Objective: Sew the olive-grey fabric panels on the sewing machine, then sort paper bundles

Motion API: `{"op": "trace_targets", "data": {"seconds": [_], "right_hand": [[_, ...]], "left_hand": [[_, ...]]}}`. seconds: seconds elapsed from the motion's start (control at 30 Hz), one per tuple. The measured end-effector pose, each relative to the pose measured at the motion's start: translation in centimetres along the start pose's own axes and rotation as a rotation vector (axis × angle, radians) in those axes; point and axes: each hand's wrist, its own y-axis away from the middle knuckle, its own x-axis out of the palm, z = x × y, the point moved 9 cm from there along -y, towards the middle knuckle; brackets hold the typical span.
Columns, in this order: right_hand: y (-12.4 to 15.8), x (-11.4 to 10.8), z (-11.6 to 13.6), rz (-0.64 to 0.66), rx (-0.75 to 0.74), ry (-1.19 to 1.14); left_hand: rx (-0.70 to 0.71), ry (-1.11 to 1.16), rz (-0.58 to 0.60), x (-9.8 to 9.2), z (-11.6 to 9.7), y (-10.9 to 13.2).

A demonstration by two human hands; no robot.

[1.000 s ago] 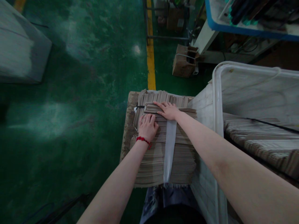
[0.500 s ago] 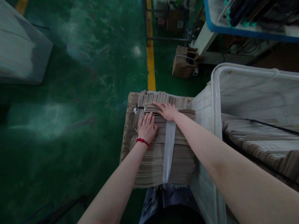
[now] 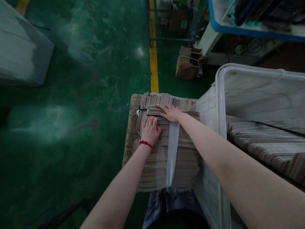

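Note:
A thick stack of grey-brown cardboard sheets (image 3: 152,171), packed on edge, lies in front of me with a pale strip of tape (image 3: 172,152) running across it. My right hand (image 3: 171,113) rests on the far part, fingers spread over a small bunch of cardboard pieces (image 3: 154,110). My left hand (image 3: 150,129), wearing a red bracelet, lies on the sheets just nearer to me. Its fingers are slightly bent, with the fingertips beside that bunch. Under the stack shows the worn edge of a board (image 3: 130,133). What is beneath both palms is hidden.
A large white bin (image 3: 220,105) with more cardboard sheets (image 3: 276,143) stands close on the right. Beyond it are a blue-edged table (image 3: 238,34), a brown carton (image 3: 187,65) and a metal rack (image 3: 170,39). A pale block-shaped object (image 3: 26,54) stands at far left on the green floor.
The left fingers have bent slightly more. Otherwise both hands and the cardboard are almost where they were.

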Motion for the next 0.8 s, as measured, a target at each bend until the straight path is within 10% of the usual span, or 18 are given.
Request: {"op": "trace_targets", "data": {"seconds": [0.8], "right_hand": [[-0.23, 0.18, -0.18, 0.013, -0.013, -0.037]], "left_hand": [[0.018, -0.053, 0.036, 0.3, -0.27, 0.15]]}}
